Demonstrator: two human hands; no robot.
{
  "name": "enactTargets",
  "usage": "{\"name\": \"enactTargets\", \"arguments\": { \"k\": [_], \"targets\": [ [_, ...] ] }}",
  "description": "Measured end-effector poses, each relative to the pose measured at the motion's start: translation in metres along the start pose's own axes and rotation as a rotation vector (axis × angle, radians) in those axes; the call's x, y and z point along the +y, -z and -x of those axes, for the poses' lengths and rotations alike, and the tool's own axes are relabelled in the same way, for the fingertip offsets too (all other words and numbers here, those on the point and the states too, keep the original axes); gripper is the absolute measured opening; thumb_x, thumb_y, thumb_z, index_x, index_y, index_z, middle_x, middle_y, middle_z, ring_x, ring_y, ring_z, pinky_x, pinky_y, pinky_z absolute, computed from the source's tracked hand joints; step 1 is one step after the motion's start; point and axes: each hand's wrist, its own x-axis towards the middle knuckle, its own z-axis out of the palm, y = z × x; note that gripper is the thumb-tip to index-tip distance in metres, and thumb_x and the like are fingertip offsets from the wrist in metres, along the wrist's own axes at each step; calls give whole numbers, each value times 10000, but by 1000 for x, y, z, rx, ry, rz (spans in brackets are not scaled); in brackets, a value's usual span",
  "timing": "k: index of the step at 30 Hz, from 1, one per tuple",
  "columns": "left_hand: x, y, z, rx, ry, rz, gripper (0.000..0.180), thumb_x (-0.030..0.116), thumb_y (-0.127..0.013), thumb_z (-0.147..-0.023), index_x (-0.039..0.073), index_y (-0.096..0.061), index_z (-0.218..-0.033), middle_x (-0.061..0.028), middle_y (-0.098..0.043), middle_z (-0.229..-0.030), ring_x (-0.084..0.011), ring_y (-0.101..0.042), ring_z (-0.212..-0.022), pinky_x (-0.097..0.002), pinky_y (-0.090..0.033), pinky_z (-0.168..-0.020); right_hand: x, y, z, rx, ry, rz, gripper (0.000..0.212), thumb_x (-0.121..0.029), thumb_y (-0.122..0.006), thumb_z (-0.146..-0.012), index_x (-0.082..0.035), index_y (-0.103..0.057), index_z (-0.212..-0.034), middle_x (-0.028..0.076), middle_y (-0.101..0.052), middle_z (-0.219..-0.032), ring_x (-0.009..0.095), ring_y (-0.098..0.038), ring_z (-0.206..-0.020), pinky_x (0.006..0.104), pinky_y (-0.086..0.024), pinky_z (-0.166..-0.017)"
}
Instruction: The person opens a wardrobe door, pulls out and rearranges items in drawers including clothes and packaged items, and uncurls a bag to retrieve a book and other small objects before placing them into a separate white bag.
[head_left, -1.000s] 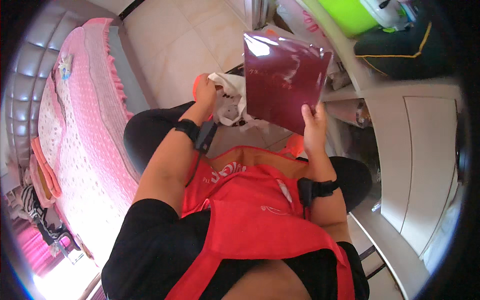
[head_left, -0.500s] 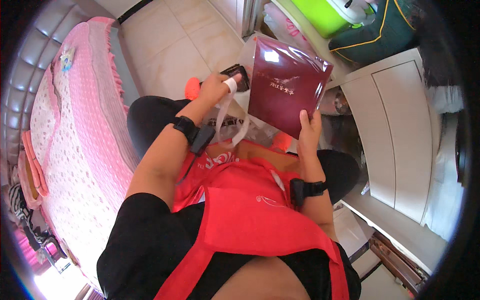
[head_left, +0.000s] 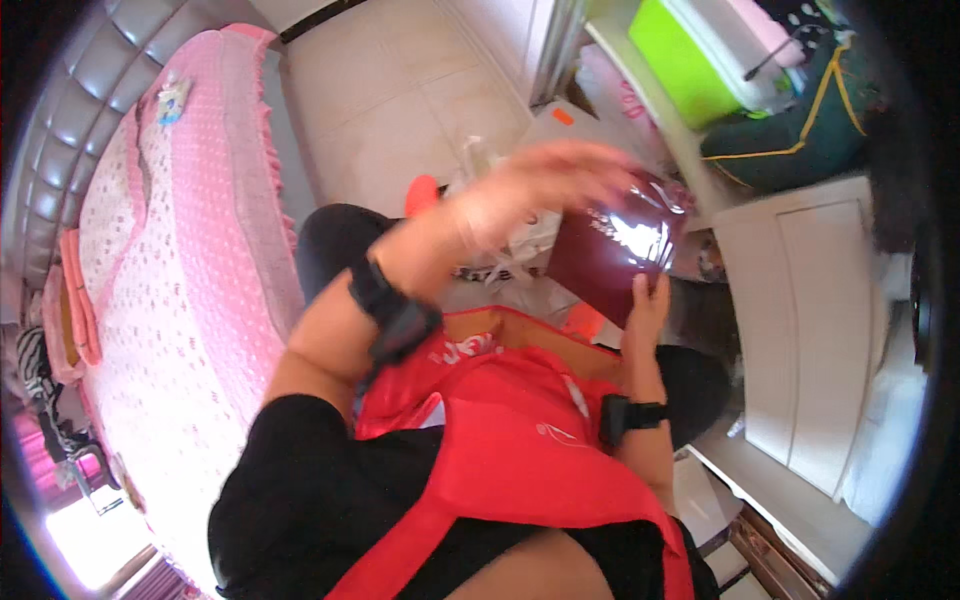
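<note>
A flat, glossy maroon rectangular case with pale lettering is tilted in front of me, right of centre. My right hand grips its lower right edge, thumb on the front face. My left hand reaches across its upper left part; motion smears the fingers, so I cannot tell whether they touch it. Below my left forearm, a pale plastic bag with dark print lies between my legs. My red apron covers my lap, with a brown edge showing at its top.
A bed with a pink and white cover stands at left. White cabinet doors are at right. Above them a shelf holds a green bin and a dark green bag with yellow trim. An orange shoe shows by my left knee.
My left hand has swung right and over the maroon case, from beside a dark object and a white strap. The case looks shifted right and lower; the whole view has shifted too.
</note>
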Motion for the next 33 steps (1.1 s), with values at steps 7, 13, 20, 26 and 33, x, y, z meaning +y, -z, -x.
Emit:
{"name": "enactTargets", "arguments": {
  "k": [7, 13, 20, 26, 33],
  "targets": [
    [57, -149, 21, -586, -535, 694, 154, 112, -542, -897, -10, -632, -924, -97, -619, -869, -168, -585, -792, -278, -463, -684, -10, 2, -8, -55, -87, -221, 327, -135, -517, -923, -31, -477, -1230, 80, -515, -1178, 176, -468, -1051, 321, -338, -940],
    [55, -151, 30, -711, -535, 969, 203, 55, -429, -925, -77, -575, -975, -153, -595, -957, -215, -583, -855, -317, -462, -738, 5, -5, -4, -58, -105, -137, 319, -142, -523, -919, -19, -489, -1212, 76, -517, -1133, 172, -462, -1031, 321, -331, -945],
    [47, -149, 29, -867, -571, 950, 203, -4, -384, -899, -80, -561, -963, -136, -572, -944, -201, -571, -865, -308, -456, -738, 1, -9, -1, -25, -117, -194, 263, -116, -502, -923, -26, -506, -1171, 58, -519, -1108, 163, -459, -1026, 322, -327, -949],
    [38, -168, 14, -633, -939, 878, 183, -8, -419, -856, -72, -568, -942, -138, -554, -968, -209, -563, -904, -318, -456, -749, 5, -5, -3, -55, -116, -216, 283, -124, -522, -917, -35, -500, -1185, 56, -520, -1110, 161, -458, -1037, 320, -308, -966],
    [33, -158, -2, -1087, -904, 1113, 345, 45, -438, -887, -82, -387, -1204, -178, -502, -1137, -283, -526, -1032, -378, -433, -866, 13, -7, -5, -66, -109, -116, 235, -129, -521, -916, -26, -511, -1127, 52, -518, -1068, 159, -457, -1007, 312, -331, -932]
  ]
}}
